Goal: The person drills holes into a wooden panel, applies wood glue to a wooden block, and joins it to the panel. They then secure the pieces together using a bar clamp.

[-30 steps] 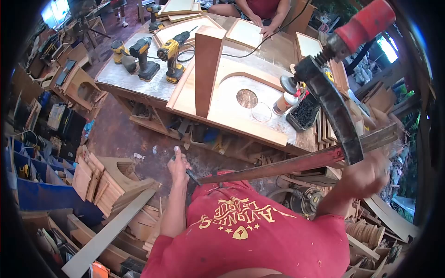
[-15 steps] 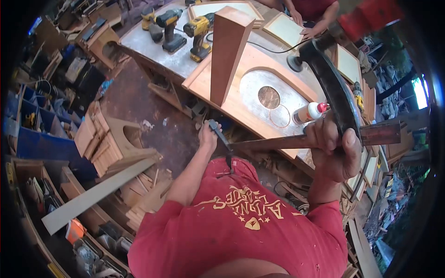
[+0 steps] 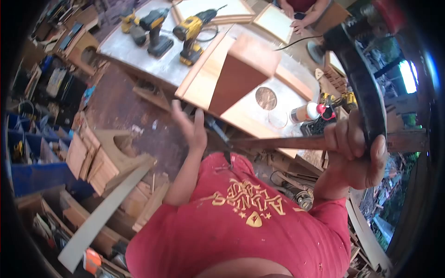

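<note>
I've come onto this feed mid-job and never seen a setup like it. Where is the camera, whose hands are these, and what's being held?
There is no machine arm here. One camera, worn on a person's head, looks forward and down, so the red shirt at the bottom is the wearer's own. The view is rounded and dark at the corners.

The right hand grips a large clamp with a long bar. The left hand is open, fingers spread, near the bar's other end.

Ahead is a workbench bearing a yellow-and-black drill, other power tools, a wooden panel and a bottle with a red cap. A thick wooden block rises near its front edge. Across it are another person's hands.
</note>
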`<action>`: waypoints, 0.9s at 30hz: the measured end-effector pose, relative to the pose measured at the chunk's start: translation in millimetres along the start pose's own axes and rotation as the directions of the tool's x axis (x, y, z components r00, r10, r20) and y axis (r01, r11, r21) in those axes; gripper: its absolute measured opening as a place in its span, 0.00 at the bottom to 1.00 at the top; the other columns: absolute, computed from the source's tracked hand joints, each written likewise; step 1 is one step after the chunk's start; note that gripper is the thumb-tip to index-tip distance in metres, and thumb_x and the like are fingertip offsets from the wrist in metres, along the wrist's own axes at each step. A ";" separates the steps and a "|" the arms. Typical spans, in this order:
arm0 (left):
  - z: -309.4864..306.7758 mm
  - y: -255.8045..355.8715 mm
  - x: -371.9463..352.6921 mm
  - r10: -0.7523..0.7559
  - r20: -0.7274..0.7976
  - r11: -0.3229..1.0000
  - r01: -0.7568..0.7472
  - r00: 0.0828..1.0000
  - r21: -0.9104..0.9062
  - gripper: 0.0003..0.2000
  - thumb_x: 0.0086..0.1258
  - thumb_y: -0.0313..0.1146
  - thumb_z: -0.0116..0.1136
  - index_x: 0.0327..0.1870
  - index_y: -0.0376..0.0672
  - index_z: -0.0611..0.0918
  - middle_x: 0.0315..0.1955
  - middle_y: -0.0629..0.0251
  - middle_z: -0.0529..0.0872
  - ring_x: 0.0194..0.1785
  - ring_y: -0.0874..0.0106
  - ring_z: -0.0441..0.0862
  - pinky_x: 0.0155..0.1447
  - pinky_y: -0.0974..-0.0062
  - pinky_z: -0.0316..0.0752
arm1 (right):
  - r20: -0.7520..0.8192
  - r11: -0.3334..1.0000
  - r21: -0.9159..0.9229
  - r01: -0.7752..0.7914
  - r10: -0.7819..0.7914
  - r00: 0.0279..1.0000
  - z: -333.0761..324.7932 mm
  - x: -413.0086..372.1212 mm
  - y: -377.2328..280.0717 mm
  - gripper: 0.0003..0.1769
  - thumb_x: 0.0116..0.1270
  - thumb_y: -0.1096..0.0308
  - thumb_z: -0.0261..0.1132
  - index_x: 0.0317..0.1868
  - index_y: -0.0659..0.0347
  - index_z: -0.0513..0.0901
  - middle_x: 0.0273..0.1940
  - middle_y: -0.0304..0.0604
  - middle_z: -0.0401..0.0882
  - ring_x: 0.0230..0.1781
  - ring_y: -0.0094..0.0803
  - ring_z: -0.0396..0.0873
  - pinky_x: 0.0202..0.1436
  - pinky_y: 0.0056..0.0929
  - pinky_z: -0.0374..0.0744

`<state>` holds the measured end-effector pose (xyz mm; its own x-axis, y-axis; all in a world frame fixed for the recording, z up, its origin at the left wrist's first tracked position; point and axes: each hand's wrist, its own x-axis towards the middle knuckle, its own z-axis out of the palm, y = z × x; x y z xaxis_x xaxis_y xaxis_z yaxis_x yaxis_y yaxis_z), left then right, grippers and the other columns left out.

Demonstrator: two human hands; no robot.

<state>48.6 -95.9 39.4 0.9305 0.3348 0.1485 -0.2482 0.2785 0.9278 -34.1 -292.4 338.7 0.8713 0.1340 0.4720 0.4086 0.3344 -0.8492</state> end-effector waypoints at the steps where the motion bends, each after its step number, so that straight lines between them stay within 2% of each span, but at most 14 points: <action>1: -12.0 25.9 14.0 0.349 0.092 0.874 -0.360 0.932 0.326 0.47 0.67 0.47 0.69 0.77 0.29 0.54 0.71 0.48 0.60 0.71 0.54 0.65 0.78 0.56 0.57 | -0.003 1.000 0.001 0.030 -0.030 1.000 1.2 4.5 -0.1 0.33 0.80 0.56 0.54 0.75 0.70 0.62 0.29 0.28 0.64 0.23 0.14 0.59 0.31 0.22 0.59; 2: -5.9 45.9 27.0 0.353 0.266 0.918 -0.387 0.897 0.088 0.52 0.60 0.49 0.75 0.76 0.28 0.55 0.73 0.46 0.61 0.73 0.52 0.65 0.77 0.56 0.59 | -0.020 0.999 0.025 0.028 -0.027 0.999 0.8 2.2 1.2 0.33 0.80 0.57 0.54 0.75 0.71 0.61 0.29 0.29 0.64 0.23 0.14 0.59 0.30 0.22 0.59; 3: -2.5 78.0 41.4 0.359 0.494 0.845 -0.500 0.792 0.189 0.51 0.55 0.43 0.81 0.75 0.30 0.61 0.71 0.44 0.67 0.73 0.54 0.68 0.75 0.58 0.64 | -0.038 0.999 0.048 0.026 -0.024 0.999 0.7 -0.4 2.2 0.32 0.80 0.57 0.53 0.75 0.71 0.61 0.29 0.29 0.64 0.22 0.14 0.59 0.30 0.22 0.59; 4: -0.4 78.9 51.8 0.313 0.620 0.824 -0.531 0.719 0.199 0.49 0.52 0.40 0.82 0.73 0.31 0.65 0.68 0.46 0.72 0.70 0.56 0.71 0.72 0.60 0.67 | -0.056 0.997 0.072 0.025 -0.021 0.998 0.9 -2.8 2.8 0.32 0.80 0.58 0.53 0.75 0.72 0.61 0.29 0.29 0.64 0.22 0.14 0.58 0.30 0.22 0.59; 6: 12.9 92.9 70.0 0.268 0.758 0.789 -0.587 0.594 0.182 0.38 0.51 0.30 0.83 0.65 0.37 0.77 0.55 0.53 0.86 0.58 0.62 0.83 0.61 0.64 0.78 | -0.059 0.997 0.074 0.004 0.001 0.998 1.1 -0.5 5.1 0.32 0.80 0.59 0.53 0.75 0.72 0.61 0.28 0.29 0.64 0.22 0.14 0.58 0.30 0.22 0.59; 9: 17.9 92.5 78.9 0.108 0.818 0.917 -0.374 0.564 0.137 0.30 0.54 0.27 0.81 0.59 0.38 0.81 0.45 0.58 0.89 0.49 0.67 0.87 0.52 0.68 0.82 | -0.054 0.999 0.048 -0.024 0.027 0.998 -0.8 -0.7 4.6 0.34 0.79 0.58 0.54 0.75 0.74 0.60 0.28 0.28 0.63 0.22 0.13 0.58 0.29 0.22 0.59; 10: 21.7 95.9 82.0 0.086 0.817 0.940 -0.318 0.570 0.123 0.24 0.56 0.24 0.80 0.55 0.38 0.83 0.38 0.63 0.90 0.41 0.75 0.87 0.44 0.73 0.83 | -0.044 0.999 0.030 -0.013 0.014 0.999 1.8 2.1 5.4 0.34 0.79 0.58 0.54 0.75 0.74 0.59 0.27 0.28 0.63 0.22 0.14 0.58 0.29 0.22 0.59; 13: 26.0 87.1 102.0 -0.163 0.864 0.975 -0.057 0.476 0.215 0.24 0.55 0.25 0.80 0.54 0.38 0.83 0.38 0.66 0.90 0.40 0.79 0.85 0.41 0.76 0.82 | -0.055 1.000 -0.011 -0.004 0.004 0.998 3.1 1.4 5.6 0.36 0.78 0.57 0.55 0.75 0.76 0.59 0.27 0.28 0.63 0.22 0.14 0.58 0.29 0.22 0.58; 14: 27.9 86.2 106.5 -0.224 0.857 0.971 0.033 0.465 0.236 0.21 0.53 0.17 0.73 0.51 0.38 0.87 0.43 0.67 0.90 0.48 0.75 0.86 0.52 0.72 0.83 | -0.055 1.000 -0.023 -0.003 0.001 0.998 3.7 3.1 3.9 0.36 0.79 0.58 0.55 0.75 0.77 0.59 0.27 0.28 0.63 0.22 0.14 0.58 0.29 0.22 0.58; 17: 35.3 83.8 119.7 -0.186 0.906 0.979 -0.010 0.380 0.205 0.20 0.52 0.17 0.72 0.50 0.37 0.87 0.43 0.66 0.91 0.49 0.74 0.86 0.54 0.72 0.83 | -0.062 0.999 -0.047 -0.004 0.001 0.998 -0.3 2.0 3.1 0.35 0.78 0.58 0.54 0.74 0.78 0.59 0.27 0.29 0.63 0.22 0.14 0.58 0.29 0.21 0.58; 21: 43.0 74.4 128.8 -0.200 0.931 0.980 0.072 0.305 0.187 0.18 0.52 0.18 0.71 0.47 0.38 0.88 0.44 0.63 0.91 0.51 0.71 0.87 0.58 0.68 0.82 | -0.090 0.999 -0.041 -0.033 0.029 0.996 -0.7 -2.1 6.2 0.36 0.78 0.58 0.55 0.74 0.78 0.59 0.27 0.28 0.64 0.22 0.14 0.58 0.29 0.21 0.57; 22: 44.8 69.5 135.6 -0.202 0.949 0.979 0.034 0.244 0.199 0.27 0.56 0.30 0.81 0.57 0.39 0.83 0.46 0.67 0.90 0.51 0.76 0.85 0.60 0.72 0.79 | -0.088 0.998 -0.046 -0.030 0.026 0.996 -0.9 -1.5 5.6 0.36 0.78 0.58 0.55 0.74 0.78 0.59 0.27 0.28 0.64 0.22 0.14 0.58 0.29 0.21 0.58; 25: 51.2 69.3 139.4 -0.195 0.949 0.981 0.037 0.246 0.192 0.28 0.56 0.31 0.82 0.59 0.38 0.83 0.47 0.66 0.89 0.52 0.75 0.84 0.61 0.72 0.78 | -0.079 0.998 -0.062 -0.028 0.023 0.997 -0.5 -1.0 1.6 0.36 0.78 0.58 0.55 0.74 0.78 0.59 0.27 0.28 0.64 0.22 0.14 0.58 0.29 0.21 0.58; 27: 53.1 74.6 135.0 -0.219 0.941 0.976 0.071 0.258 0.207 0.21 0.56 0.26 0.76 0.53 0.39 0.86 0.46 0.64 0.90 0.53 0.72 0.86 0.61 0.69 0.80 | -0.086 0.998 -0.058 -0.029 0.024 0.996 1.2 -1.5 -3.5 0.35 0.78 0.58 0.55 0.74 0.78 0.60 0.27 0.28 0.64 0.22 0.14 0.58 0.29 0.21 0.58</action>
<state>170.0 -77.8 146.8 0.5481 -0.8215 0.1575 -0.1206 0.1087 0.9867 -37.2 -292.7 341.3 0.9010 0.0613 0.4295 0.3982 0.2759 -0.8748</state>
